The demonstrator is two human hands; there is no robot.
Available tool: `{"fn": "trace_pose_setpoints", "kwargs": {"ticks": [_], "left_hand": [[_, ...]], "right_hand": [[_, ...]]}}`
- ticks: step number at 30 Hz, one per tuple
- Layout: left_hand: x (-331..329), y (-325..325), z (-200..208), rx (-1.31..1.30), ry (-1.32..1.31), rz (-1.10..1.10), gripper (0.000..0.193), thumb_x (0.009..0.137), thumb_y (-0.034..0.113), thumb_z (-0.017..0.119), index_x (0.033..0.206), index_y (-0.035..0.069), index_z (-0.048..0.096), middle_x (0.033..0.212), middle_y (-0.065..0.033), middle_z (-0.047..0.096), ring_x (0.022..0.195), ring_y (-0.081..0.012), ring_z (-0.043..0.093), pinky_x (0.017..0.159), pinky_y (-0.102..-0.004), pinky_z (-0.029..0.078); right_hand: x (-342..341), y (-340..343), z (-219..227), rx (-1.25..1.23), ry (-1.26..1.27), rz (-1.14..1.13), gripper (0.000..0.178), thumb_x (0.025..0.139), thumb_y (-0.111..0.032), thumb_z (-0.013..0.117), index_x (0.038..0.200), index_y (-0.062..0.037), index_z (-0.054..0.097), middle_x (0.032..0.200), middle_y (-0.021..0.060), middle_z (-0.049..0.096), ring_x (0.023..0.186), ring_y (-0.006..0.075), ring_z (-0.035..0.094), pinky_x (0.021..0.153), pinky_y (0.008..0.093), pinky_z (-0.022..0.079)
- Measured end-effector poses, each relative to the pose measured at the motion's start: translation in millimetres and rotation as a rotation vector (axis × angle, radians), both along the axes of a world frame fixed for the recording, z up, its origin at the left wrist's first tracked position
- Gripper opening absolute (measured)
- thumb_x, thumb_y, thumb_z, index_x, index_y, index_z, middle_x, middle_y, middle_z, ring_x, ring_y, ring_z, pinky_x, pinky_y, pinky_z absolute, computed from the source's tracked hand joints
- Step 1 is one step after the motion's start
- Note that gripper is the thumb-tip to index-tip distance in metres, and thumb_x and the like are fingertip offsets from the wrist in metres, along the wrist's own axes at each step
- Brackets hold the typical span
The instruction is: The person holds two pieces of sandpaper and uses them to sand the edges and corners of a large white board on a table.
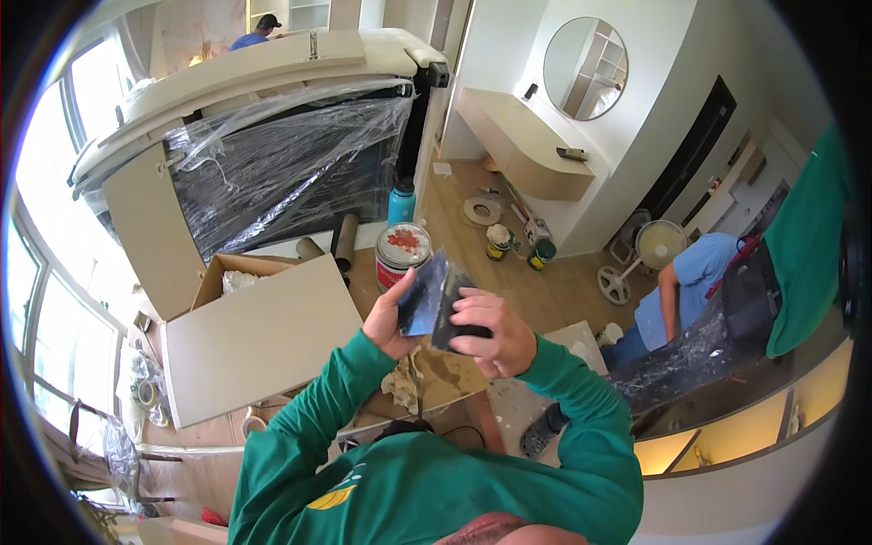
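Observation:
Both hands are raised in front of my chest, close together. My left hand grips a thin, dark sheet with a blue sheen, thumb along its edge. In my right hand is a flat black piece, fingers bent over its face. The two dark pieces meet or overlap between the hands; whether they are joined I cannot tell. Just beyond stands a red paint can with white and red smears on top. A crumpled beige cloth or paper lies below my left hand.
A pale panel rests at the left beside an open cardboard box. Plastic film covers a large dark screen ahead. A blue bottle stands behind the can. At the right a co-worker in blue bends near a fan.

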State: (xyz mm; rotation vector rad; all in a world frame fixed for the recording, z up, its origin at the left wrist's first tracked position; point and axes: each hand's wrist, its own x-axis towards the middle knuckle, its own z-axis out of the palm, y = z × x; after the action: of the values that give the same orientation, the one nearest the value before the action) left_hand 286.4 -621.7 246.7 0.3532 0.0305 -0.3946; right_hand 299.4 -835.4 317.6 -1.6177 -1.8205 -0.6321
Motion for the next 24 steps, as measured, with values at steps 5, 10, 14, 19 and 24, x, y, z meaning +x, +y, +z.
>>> {"fn": "trace_pose_setpoints", "kwargs": {"ticks": [5,10,14,19,24], "left_hand": [[-9,-1,20,0.157,-0.064,0.110,0.040,0.099,0.034,0.062,0.126,0.005,0.058,0.115,-0.0090,0.069,0.098,-0.0207,0.069,0.091,-0.0368,0.056],[-17,7,22,0.225,-0.072,0.169,0.039,0.098,0.032,0.063,0.126,0.004,0.058,0.114,-0.0088,0.069,0.096,-0.0189,0.069,0.087,-0.0365,0.057],[-23,11,14,0.282,-0.063,0.207,0.041,0.098,0.032,0.064,0.127,0.004,0.057,0.110,-0.0074,0.069,0.092,-0.0174,0.070,0.084,-0.0360,0.058],[-34,14,30,0.239,-0.099,0.319,0.038,0.097,0.032,0.064,0.123,0.004,0.059,0.105,-0.0063,0.070,0.088,-0.0162,0.070,0.081,-0.0335,0.058],[-26,3,39,0.221,-0.082,0.601,0.038,0.096,0.033,0.066,0.120,0.004,0.060,0.103,-0.0062,0.068,0.086,-0.0179,0.068,0.079,-0.0352,0.058]], "right_hand": [[5,-5,3,-0.101,-0.038,-0.023,0.055,0.071,0.007,0.068,0.120,-0.0156,0.060,0.123,0.0148,0.051,0.115,0.0368,0.054,0.105,0.0609,0.044],[24,-11,10,-0.198,-0.074,-0.077,0.057,0.070,0.003,0.069,0.123,-0.0152,0.060,0.123,0.0146,0.051,0.116,0.0370,0.053,0.108,0.0579,0.042],[38,-17,7,-0.205,-0.159,-0.208,0.048,0.075,0.001,0.065,0.120,-0.0146,0.060,0.121,0.0125,0.053,0.115,0.0354,0.052,0.103,0.0522,0.045],[46,-39,-3,-0.230,-0.095,-0.564,0.042,0.076,0.000,0.062,0.116,-0.0129,0.060,0.119,0.0127,0.055,0.112,0.0334,0.053,0.100,0.0457,0.042],[10,-11,-3,0.523,0.915,-0.409,0.048,0.107,-0.026,0.040,0.146,0.0005,0.035,0.142,0.0104,0.046,0.127,0.0166,0.045,0.109,0.0332,0.034]]}}
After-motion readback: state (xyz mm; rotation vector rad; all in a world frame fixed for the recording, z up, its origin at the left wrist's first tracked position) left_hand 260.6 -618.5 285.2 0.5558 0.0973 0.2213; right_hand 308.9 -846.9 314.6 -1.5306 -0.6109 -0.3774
